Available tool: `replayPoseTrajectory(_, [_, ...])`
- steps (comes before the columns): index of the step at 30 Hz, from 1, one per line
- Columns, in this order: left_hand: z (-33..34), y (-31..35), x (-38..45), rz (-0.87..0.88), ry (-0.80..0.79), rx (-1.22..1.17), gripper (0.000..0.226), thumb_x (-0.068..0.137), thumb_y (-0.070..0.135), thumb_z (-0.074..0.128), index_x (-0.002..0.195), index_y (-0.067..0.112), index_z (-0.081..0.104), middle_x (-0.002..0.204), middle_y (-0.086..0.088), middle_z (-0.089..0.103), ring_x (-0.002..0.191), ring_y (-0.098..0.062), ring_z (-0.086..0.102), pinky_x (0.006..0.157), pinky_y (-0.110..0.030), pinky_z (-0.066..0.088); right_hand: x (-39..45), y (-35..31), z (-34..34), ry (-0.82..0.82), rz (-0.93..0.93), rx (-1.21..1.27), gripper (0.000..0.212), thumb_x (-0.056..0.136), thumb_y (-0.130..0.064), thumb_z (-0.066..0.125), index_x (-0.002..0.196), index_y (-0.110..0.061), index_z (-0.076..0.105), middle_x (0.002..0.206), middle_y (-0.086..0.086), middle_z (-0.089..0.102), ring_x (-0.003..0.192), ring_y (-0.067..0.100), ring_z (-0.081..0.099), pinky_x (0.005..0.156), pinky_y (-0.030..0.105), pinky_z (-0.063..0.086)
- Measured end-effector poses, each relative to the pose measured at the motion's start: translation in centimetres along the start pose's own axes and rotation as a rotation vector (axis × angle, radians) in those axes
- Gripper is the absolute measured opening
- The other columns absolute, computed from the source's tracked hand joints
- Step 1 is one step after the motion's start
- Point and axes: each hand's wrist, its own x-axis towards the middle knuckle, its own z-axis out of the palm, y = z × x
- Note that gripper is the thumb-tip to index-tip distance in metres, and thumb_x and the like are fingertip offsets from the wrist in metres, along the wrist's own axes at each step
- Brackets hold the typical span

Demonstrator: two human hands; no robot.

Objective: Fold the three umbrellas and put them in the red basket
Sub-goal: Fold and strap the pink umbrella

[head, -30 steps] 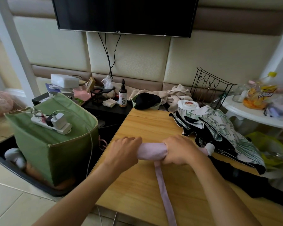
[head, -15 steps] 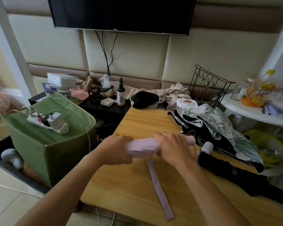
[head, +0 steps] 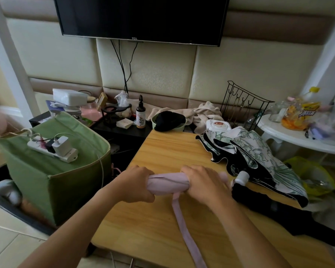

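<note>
Since a second ago both hands have rolled the pink umbrella [head: 167, 184] a little further and lifted it slightly off the counter [head: 162, 151], and its strap has swung from lying straight toward the person to hanging at a slant.

Nearest, the strap [head: 184, 229] trails from under the roll toward the counter's near edge, loose and unwrapped. Above it, the left hand [head: 135, 185] is curled round the left end of the roll, and the right hand [head: 202, 183] is wrapped over the right end, near the handle stub that pokes out beyond the knuckles. Both grips are closed tight on the fabric, with a short bare stretch of pink cloth between them.

To finish this step well, I would keep the left grip firm so the pleats cannot spring open, twist with the right until the cloth lies smooth, then free one hand to pull the strap round the roll and fasten it. Letting go early would likely loosen the bundle.

Just right of the right hand lies the black umbrella [head: 278, 211], closed but not tidied. Beyond it, the leaf-print umbrella [head: 259, 149] sprawls half open.

Left of the left hand stands a green fabric box [head: 52, 182] with a power strip [head: 52, 149] on top. No red basket is in view.
</note>
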Motion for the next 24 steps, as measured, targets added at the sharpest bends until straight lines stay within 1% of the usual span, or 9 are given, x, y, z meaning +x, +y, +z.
replayPoseTrajectory(3, [-0.1,-0.6,0.0,-0.054,-0.055,-0.166,0.027,0.063,0.029,0.079,0.086,0.018,0.069,0.080,-0.003,0.070,0.061,-0.018,0.068,0.055,-0.034,0.059,0.1,-0.6,0.9,0.107,-0.044,-0.072,0.028,0.083,-0.009,0.060,0.090,-0.027,0.039,0.093,-0.003,0.060,0.088,0.023,0.058,0.072,0.036,0.036])
replayPoseTrajectory(5, [-0.2,-0.9,-0.1,-0.055,-0.088,-0.179,0.028,0.065,0.028,0.079,0.089,0.017,0.069,0.080,-0.004,0.071,0.062,-0.019,0.069,0.055,-0.034,0.059,0.3,-0.7,0.7,0.048,-0.031,-0.043,0.023,0.082,-0.011,0.060,0.088,-0.025,0.043,0.089,-0.003,0.058,0.083,0.025,0.056,0.069,0.036,0.035])
replayPoseTrajectory(7, [-0.1,-0.8,-0.2,-0.035,-0.087,-0.074,0.033,0.066,0.038,0.077,0.095,0.024,0.068,0.086,0.003,0.069,0.073,-0.018,0.066,0.063,-0.035,0.058,0.4,-0.4,0.3,-0.037,-0.011,-0.023,0.018,0.079,-0.014,0.061,0.088,-0.025,0.049,0.088,-0.003,0.060,0.083,0.026,0.059,0.070,0.037,0.044])
replayPoseTrajectory(9, [0.3,-0.4,-0.3,0.017,0.012,0.137,0.040,0.069,0.047,0.071,0.104,0.030,0.063,0.093,0.009,0.065,0.080,-0.015,0.060,0.067,-0.031,0.052,0.5,-0.2,0.0,-0.094,0.016,-0.018,0.015,0.078,-0.016,0.062,0.087,-0.026,0.053,0.087,-0.002,0.063,0.084,0.027,0.062,0.074,0.037,0.051])
replayPoseTrajectory(12, [2.0,0.4,-0.1,0.145,0.209,0.379,0.048,0.073,0.041,0.068,0.117,0.029,0.054,0.101,0.010,0.065,0.086,-0.017,0.066,0.068,-0.031,0.052,0.5,0.1,-0.2,-0.178,0.054,0.019,0.010,0.076,-0.022,0.064,0.083,-0.024,0.057,0.082,-0.002,0.062,0.080,0.027,0.061,0.070,0.035,0.049])
replayPoseTrajectory(17, [3.3,1.3,0.0,0.151,0.349,0.409,0.048,0.078,0.047,0.065,0.121,0.030,0.053,0.100,0.007,0.067,0.088,-0.022,0.069,0.066,-0.033,0.047,0.4,0.6,-0.5,-0.262,0.092,0.078,0.013,0.075,-0.027,0.068,0.082,-0.024,0.056,0.082,-0.006,0.059,0.076,0.019,0.057,0.064,0.032,0.041])
replayPoseTrajectory(19, [3.1,1.3,0.1,0.093,0.357,0.389,0.045,0.077,0.052,0.061,0.118,0.033,0.055,0.096,0.008,0.068,0.086,-0.021,0.068,0.066,-0.033,0.047,0.3,0.6,0.0,-0.160,0.098,0.092,0.019,0.080,-0.023,0.068,0.092,-0.030,0.055,0.095,-0.009,0.058,0.090,0.018,0.057,0.075,0.033,0.044])
replayPoseTrajectory(21, [2.8,1.0,0.1,-0.008,0.355,0.320,0.044,0.074,0.053,0.059,0.113,0.033,0.057,0.090,0.008,0.067,0.083,-0.020,0.067,0.067,-0.033,0.051,0.3,1.0,0.9,-0.005,0.100,0.063,0.041,0.082,-0.021,0.071,0.117,-0.031,0.052,0.120,-0.008,0.050,0.117,0.016,0.048,0.099,0.032,0.039])
replayPoseTrajectory(24, [2.7,0.4,0.2,-0.123,0.348,0.230,0.047,0.070,0.051,0.061,0.113,0.033,0.060,0.090,0.007,0.067,0.084,-0.021,0.065,0.070,-0.034,0.053,0.4,0.9,1.4,0.102,0.118,0.172,0.078,0.080,-0.011,0.073,0.144,-0.031,0.034,0.158,-0.001,0.014,0.149,0.019,0.012,0.124,0.037,0.019])
